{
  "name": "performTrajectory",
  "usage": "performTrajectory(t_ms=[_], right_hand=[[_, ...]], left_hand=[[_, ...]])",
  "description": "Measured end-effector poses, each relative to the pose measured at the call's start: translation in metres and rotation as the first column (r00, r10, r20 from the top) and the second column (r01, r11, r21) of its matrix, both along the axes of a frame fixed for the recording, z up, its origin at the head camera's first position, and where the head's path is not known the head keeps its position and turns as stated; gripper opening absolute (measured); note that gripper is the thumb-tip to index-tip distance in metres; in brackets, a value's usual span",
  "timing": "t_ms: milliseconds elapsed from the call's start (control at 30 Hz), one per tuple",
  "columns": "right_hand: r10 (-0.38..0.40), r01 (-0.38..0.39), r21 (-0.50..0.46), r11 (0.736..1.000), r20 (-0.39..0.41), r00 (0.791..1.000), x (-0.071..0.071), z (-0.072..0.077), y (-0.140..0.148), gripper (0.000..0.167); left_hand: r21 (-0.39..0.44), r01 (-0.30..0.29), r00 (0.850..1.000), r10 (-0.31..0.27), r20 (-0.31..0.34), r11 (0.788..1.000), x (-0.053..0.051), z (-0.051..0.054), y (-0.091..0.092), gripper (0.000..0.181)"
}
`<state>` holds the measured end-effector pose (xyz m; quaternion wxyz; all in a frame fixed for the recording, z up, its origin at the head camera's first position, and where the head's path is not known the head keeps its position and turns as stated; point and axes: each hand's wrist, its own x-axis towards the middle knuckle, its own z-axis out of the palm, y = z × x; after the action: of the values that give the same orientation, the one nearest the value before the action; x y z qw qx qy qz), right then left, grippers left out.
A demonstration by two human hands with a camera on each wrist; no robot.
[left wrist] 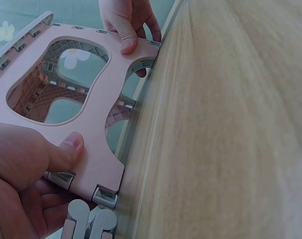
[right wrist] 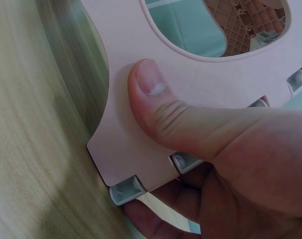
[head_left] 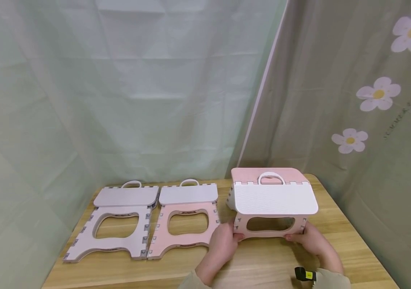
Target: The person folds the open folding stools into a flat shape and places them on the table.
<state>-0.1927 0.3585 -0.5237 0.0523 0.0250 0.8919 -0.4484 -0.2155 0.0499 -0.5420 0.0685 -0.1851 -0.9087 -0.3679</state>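
An unfolded pink-and-white folding stool (head_left: 275, 198) stands upright at the right of the table, its white arched handle (head_left: 271, 175) raised on top. My left hand (head_left: 224, 240) grips the lower left of its pink front leg panel, thumb on the outer face and fingers behind. At the lower right of that panel my right hand (head_left: 313, 241) grips in the same way. The right wrist view shows the right thumb (right wrist: 158, 107) pressed on the pink panel (right wrist: 133, 149), next to grey hinge pieces. In the left wrist view both hands hold the panel (left wrist: 98, 107) near its feet.
A folded pink stool (head_left: 187, 224) with a white top lies left of my left hand, close to it. Further left lies a folded pale stool (head_left: 119, 226). The wooden table (head_left: 263, 265) ends against hanging curtains (head_left: 176, 100) at the back and sides.
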Motion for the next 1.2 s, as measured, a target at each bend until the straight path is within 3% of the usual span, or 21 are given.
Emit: performTrajectory(t_ms=[1200], right_hand=[[-0.002, 0.002, -0.014, 1.0, 0.008, 1.0, -0.0008, -0.0004, -0.0002, 0.063]], left_hand=[[-0.022, 0.003, 1.0, -0.003, -0.016, 1.0, -0.0021, -0.0023, -0.0006, 0.033]])
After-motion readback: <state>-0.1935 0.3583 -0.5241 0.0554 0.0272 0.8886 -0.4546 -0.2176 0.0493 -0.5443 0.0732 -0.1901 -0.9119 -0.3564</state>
